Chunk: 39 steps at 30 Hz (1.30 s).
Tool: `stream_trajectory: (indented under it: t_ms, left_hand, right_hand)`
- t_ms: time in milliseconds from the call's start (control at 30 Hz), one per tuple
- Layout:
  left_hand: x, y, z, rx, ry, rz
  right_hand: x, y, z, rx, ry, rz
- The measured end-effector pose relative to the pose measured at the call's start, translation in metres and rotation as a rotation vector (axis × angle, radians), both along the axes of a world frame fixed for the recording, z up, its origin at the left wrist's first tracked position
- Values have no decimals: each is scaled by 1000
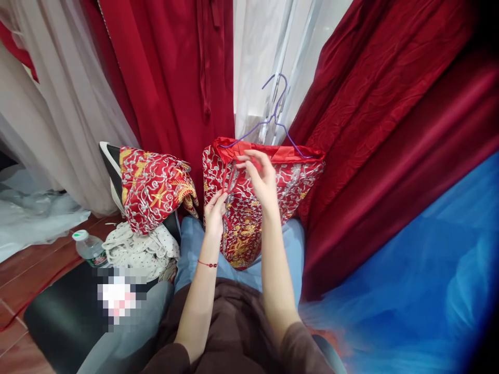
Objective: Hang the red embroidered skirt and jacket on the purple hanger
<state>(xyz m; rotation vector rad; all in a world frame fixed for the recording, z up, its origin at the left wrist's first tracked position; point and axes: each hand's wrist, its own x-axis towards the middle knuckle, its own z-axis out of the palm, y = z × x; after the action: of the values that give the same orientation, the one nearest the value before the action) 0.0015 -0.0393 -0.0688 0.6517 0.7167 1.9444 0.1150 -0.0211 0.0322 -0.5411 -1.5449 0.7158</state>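
Note:
A red satin garment (249,208) with silver scrolls and gold embroidery lies across my lap, its plain red lining folded out along the top edge. A purple wire hanger (276,111) reaches into that edge, hook pointing up. My left hand (215,210) is closed in a pinch on a thin red ribbon (228,179) at the garment's left side. Over the top edge, my right hand (263,174) has its fingers curved and apart, the fingertips close to the ribbon's upper end. Contact between those fingertips and the cloth cannot be made out.
A second embroidered red piece (154,189) lies over a chair at left. Below it are a dotted white cloth (142,249), a bottle (89,246) and a black seat (66,311). Red gowns (167,62) hang ahead, with blue tulle (421,291) at right.

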Motion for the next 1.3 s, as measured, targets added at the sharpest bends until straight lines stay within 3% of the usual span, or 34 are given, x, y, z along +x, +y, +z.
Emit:
stream_trajectory:
  t_ms: [100, 167, 300, 433, 533, 600, 700, 767, 867, 967, 1100, 1300]
  left_hand:
    - [1, -3, 1, 31, -59, -66]
    - [0, -5, 1, 45, -80, -91]
    - [-1, -8, 1, 50, -84, -97]
    - [1, -10, 2, 30, -86, -89]
    - [-1, -11, 1, 46, -81, -106]
    - [-3, -11, 1, 63, -69, -127]
    - [-6, -13, -1, 73, -44, -139]
    - [-6, -14, -2, 79, -21, -149]
    - [-4, -15, -3, 87, 26, -186]
    - [-3, -14, -4, 87, 51, -207]
    - [-4, -15, -5, 90, 79, -224]
    - [-3, -17, -3, 80, 116, -232]
  right_hand:
    - [-18, 44, -5, -58, -97, 72]
    - [-23, 55, -14, -85, -132, 35]
    - [-22, 43, -22, -52, -283, -184]
    - [-25, 22, -9, -55, -760, -496]
    - [-26, 16, -3, -52, -1041, -413]
    - [-24, 16, -6, 15, -1018, -262]
    - [-19, 20, -19, 76, -701, -124]
    - [-17, 22, -29, 73, -434, -146]
    - [-20, 26, -41, 83, -216, -350]
    - [-26, 27, -46, 109, -270, -505]
    - [-32, 28, -44, 89, -396, -479]
    - [-31, 27, -42, -70, -628, -466]
